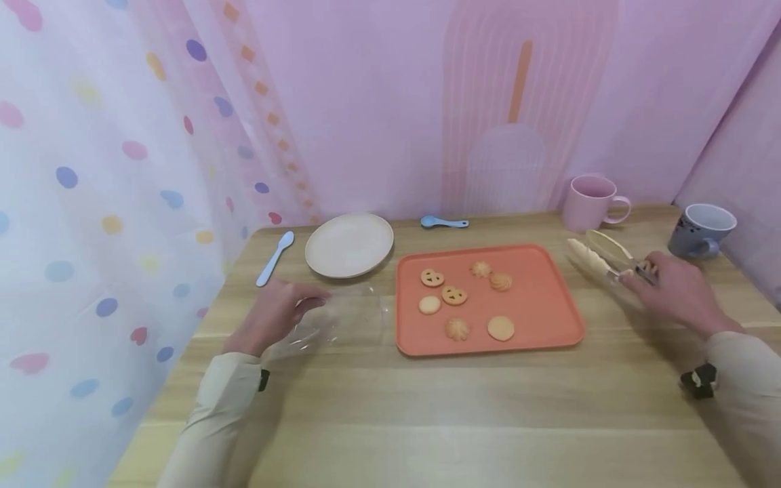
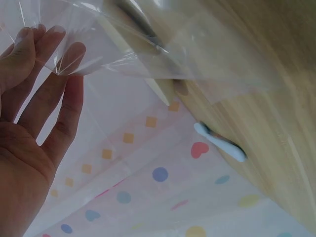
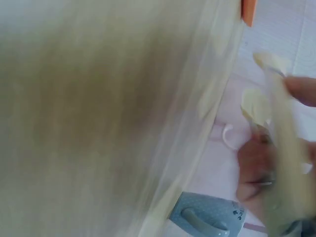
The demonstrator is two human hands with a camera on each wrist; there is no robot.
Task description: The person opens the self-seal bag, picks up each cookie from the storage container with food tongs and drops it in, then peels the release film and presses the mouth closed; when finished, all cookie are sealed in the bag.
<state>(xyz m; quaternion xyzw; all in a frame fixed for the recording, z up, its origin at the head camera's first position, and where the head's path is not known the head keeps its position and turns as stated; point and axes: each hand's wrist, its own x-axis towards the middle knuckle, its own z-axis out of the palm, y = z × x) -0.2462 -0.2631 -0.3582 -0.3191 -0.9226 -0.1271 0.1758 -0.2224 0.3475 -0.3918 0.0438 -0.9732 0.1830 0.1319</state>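
Note:
My left hand [image 1: 274, 315] lies on a clear plastic bag [image 1: 344, 318] on the wooden table, left of an orange tray [image 1: 549, 305]. In the left wrist view its fingers [image 2: 47, 59] are straight, with the film of the bag [image 2: 197, 49] against their tips. The tray holds several cookies [image 1: 454, 295], some round and some swirled. At the right, my right hand [image 1: 674, 288] grips the handle end of cream tongs [image 1: 594, 257], whose tips point away towards the pink mug. The blurred right wrist view shows the tongs [image 3: 256, 103] in front of that hand.
A cream plate [image 1: 349, 245] sits behind the bag, with a long blue spoon [image 1: 274, 257] to its left and a small blue scoop [image 1: 443, 221] behind the tray. A pink mug [image 1: 592, 202] and a grey-blue mug [image 1: 702, 230] stand at the back right. A dotted curtain hangs along the left.

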